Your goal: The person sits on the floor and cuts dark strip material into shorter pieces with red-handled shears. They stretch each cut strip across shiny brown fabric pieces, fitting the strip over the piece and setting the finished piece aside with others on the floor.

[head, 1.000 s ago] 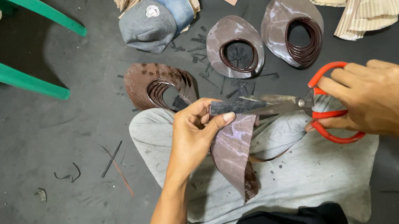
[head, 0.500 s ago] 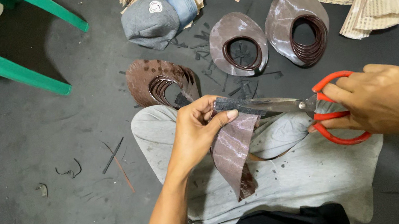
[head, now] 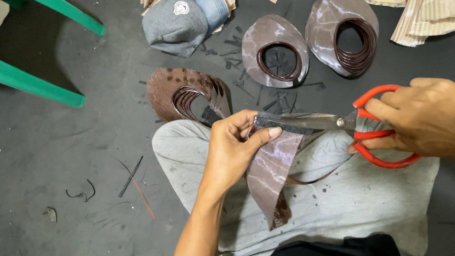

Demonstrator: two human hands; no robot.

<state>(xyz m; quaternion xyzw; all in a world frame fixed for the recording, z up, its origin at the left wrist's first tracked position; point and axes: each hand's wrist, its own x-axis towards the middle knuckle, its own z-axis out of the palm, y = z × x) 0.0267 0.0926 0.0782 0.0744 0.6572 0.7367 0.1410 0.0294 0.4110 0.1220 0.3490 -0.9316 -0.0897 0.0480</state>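
The left hand (head: pixel 231 149) pinches a brown leather-like piece (head: pixel 272 179) between thumb and fingers, over the grey-clad knee (head: pixel 325 204), and the piece hangs down from that grip. The right hand (head: pixel 427 117) has its fingers through the red handles of the scissors (head: pixel 336 124), whose blades lie nearly closed along the piece's top edge — the cut looks under way, not finished. Beyond the knee lie three stacks of cut brown pieces (head: pixel 276 50) with oval holes, seemingly done work, amid thin offcuts on the dark floor (head: pixel 75 243). How many pieces remain I cannot tell.
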